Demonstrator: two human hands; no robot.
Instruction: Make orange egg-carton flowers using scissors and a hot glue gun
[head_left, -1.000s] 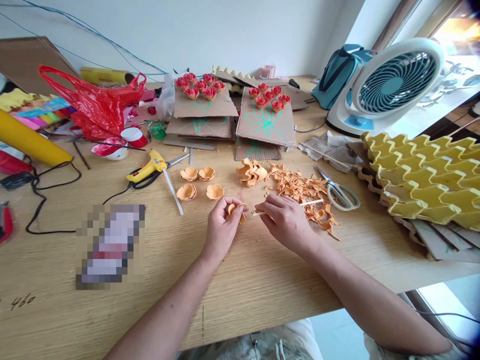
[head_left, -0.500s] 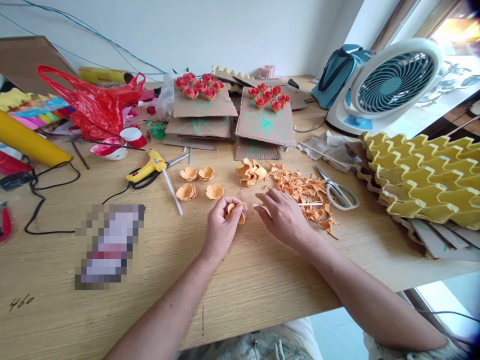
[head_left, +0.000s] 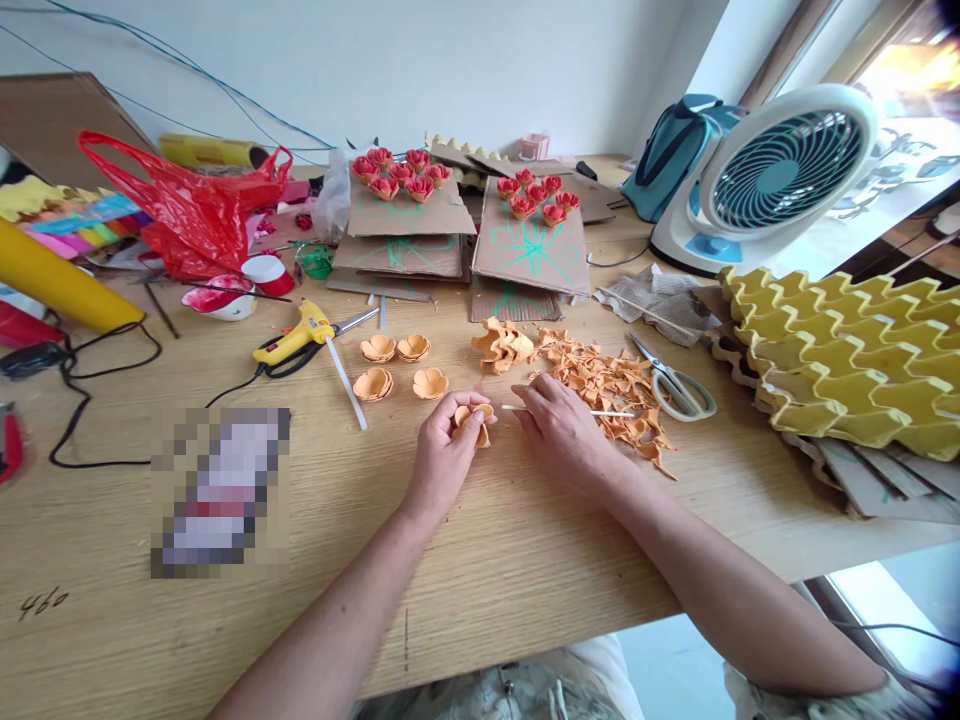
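My left hand [head_left: 439, 455] is closed around a small orange flower cup [head_left: 484, 438] with rounded petals, its thumb pressed on the petals. To its right, my right hand [head_left: 566, 430] pinches a thin white stick [head_left: 511, 408]. One end of the stick points at the flower cup, a short gap away; the other emerges past the hand over orange scraps [head_left: 600, 372]. Beyond my left hand stand several more orange flower cups [head_left: 430, 383] in two rows. A stack of uncut orange cups [head_left: 501, 345] lies just beyond my hands.
Scissors [head_left: 681, 392] lie right of the scraps, near yellow egg trays [head_left: 847, 370]. At left are a yellow glue gun [head_left: 304, 335], a glue stick [head_left: 346, 385] and a red bag [head_left: 195, 205]. Red flowers [head_left: 401, 175] stand on cardboard [head_left: 525, 250] at the back. A fan [head_left: 787, 170] stands back right.
My right hand has shifted slightly left and its fingers have closed in on the stick, whose tip is a little nearer the flower cup. My left hand has stayed about still.
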